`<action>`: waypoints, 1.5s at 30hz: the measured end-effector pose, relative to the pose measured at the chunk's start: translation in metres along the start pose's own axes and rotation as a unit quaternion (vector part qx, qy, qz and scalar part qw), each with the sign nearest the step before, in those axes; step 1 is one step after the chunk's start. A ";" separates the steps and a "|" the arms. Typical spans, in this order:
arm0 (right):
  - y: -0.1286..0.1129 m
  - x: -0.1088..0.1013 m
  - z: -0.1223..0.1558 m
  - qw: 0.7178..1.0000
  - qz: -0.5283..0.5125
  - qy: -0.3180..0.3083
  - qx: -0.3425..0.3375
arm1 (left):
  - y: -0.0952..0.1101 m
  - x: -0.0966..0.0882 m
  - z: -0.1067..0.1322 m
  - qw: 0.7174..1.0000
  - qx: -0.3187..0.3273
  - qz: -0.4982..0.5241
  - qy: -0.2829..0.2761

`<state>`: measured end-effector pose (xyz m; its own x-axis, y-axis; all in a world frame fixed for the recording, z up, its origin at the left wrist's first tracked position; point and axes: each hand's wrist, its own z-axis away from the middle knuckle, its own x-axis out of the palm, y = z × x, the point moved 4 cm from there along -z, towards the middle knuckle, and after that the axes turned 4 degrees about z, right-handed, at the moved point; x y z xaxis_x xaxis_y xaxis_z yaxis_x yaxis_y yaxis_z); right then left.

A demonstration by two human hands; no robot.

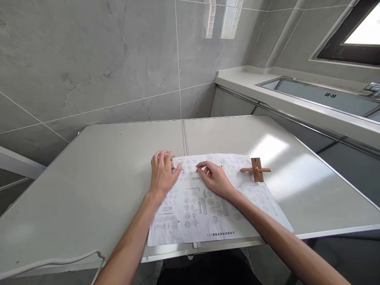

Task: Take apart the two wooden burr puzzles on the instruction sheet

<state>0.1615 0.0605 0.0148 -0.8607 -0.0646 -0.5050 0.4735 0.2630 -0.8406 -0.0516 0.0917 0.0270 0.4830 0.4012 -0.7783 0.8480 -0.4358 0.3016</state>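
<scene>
My left hand (pixel 162 174) curls over the far left corner of a printed sheet (pixel 213 221). A small brown wooden piece (pixel 172 166) shows between its fingers and thumb, mostly covered by the hand. Over the middle of the paper, my right hand (pixel 215 177) has its fingers bent in, thumb and forefinger tips close together, with nothing visible in them. On the far right corner of the sheet stands a wooden cross-shaped assembly (pixel 257 170), made of a flat marked board and a thin stick crossing it. Rows of small line drawings and text cover the white, creased paper.
The sheet lies across the seam of a pale, glossy folding table (pixel 97 178). A white cable (pixel 59 261) runs over the near left edge. Grey tiled wall (pixel 118 59) rises behind. To the right is a counter with a sink (pixel 320 95), below a dark-framed window (pixel 350 39).
</scene>
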 end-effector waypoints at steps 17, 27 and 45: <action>0.024 -0.038 0.037 0.827 -0.513 0.080 0.216 | 0.061 -0.001 0.013 0.966 0.188 0.122 -0.126; 0.039 -0.070 0.075 0.720 -0.647 0.168 0.185 | 0.065 0.003 0.019 0.958 0.196 0.137 -0.156; 0.031 -0.078 0.085 0.872 -0.420 0.076 0.238 | 0.068 0.002 0.019 0.951 0.119 0.223 -0.176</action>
<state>0.2591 -0.0084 0.0108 -0.9390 0.0957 0.3304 -0.3439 -0.2486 -0.9055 0.0030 0.0471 0.0356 0.6448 -0.1433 -0.7508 0.4821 -0.6860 0.5450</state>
